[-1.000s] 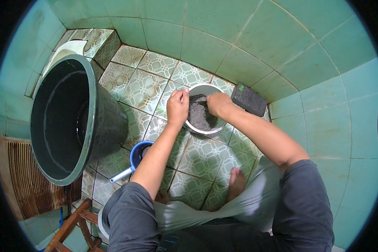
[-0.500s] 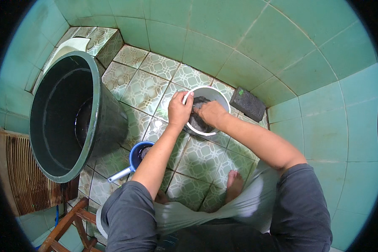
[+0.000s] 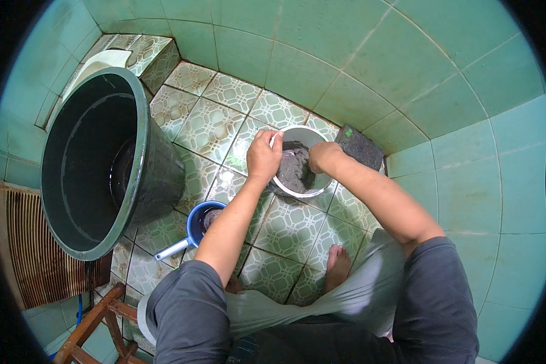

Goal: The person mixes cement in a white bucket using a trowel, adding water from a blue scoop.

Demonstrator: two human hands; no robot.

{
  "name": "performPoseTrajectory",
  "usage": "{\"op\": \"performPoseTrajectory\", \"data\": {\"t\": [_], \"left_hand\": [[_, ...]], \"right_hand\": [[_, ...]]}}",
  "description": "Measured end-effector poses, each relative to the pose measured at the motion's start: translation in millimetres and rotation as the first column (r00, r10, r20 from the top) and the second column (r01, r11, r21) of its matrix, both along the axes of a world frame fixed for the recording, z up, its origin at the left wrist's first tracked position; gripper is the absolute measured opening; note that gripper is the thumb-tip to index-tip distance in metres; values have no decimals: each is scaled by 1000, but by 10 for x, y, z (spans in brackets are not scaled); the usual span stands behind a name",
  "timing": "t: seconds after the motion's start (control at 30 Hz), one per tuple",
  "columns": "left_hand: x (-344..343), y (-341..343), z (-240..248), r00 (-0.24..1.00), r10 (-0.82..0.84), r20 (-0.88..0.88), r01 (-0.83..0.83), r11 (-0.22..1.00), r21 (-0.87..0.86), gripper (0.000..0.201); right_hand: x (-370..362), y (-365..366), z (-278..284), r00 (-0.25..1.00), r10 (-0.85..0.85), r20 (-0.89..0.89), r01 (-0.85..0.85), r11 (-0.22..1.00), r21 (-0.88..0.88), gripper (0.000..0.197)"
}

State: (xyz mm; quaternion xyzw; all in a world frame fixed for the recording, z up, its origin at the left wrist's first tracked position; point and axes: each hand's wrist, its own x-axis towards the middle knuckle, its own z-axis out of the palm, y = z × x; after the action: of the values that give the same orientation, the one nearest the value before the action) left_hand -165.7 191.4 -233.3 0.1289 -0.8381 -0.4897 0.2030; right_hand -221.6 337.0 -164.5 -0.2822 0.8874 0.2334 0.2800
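A light grey bucket [image 3: 317, 134] with a white rim stands on the tiled floor in front of me. Inside it lies a thick, wet grey mix [image 3: 295, 170], like cement mortar, with an uneven surface. My left hand [image 3: 264, 154] grips the bucket's left rim, thumb and fingers closed over the edge. Over the right part of the bucket, my right hand [image 3: 325, 158] is curled, its fingers pointing down by the inner wall. The back of that hand hides its fingertips and whatever they may hold.
A dark green tub [image 3: 141, 139] stands at the left. A blue dipper [image 3: 194, 225] with dark contents sits near my left forearm. Behind the bucket, a dark grey block [image 3: 361, 147] lies against the wall. A wooden stool [image 3: 106, 312] is at lower left; my bare foot [image 3: 338, 264] is below the bucket.
My right hand has moved right, from the bucket's middle to its right side, and more of the grey mix now shows. The left hand still holds the rim.
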Motion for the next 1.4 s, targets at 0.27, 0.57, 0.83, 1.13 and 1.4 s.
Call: {"op": "performPoseTrajectory", "data": {"t": [0.27, 0.57, 0.83, 1.13, 1.4], "left_hand": [[14, 118, -16, 999, 44, 14, -44, 999, 30, 27], [161, 335, -21, 990, 126, 65, -125, 992, -29, 24], [197, 446, 12, 985, 159, 61, -159, 987, -7, 25], [372, 421, -73, 982, 187, 17, -187, 980, 61, 26], [399, 347, -12, 998, 18, -66, -12, 995, 95, 24]], "right_hand": [[92, -123, -148, 981, 129, -148, -128, 992, 13, 23], [-21, -80, -52, 948, -57, 314, 4, 986, 168, 26], [-43, 141, -232, 612, -543, 576, 505, 828, 243, 11], [307, 76, -194, 294, -604, 740, 884, 467, 30, 21], [332, 232, -232, -183, -465, 866, 982, -122, 142, 21]]}}
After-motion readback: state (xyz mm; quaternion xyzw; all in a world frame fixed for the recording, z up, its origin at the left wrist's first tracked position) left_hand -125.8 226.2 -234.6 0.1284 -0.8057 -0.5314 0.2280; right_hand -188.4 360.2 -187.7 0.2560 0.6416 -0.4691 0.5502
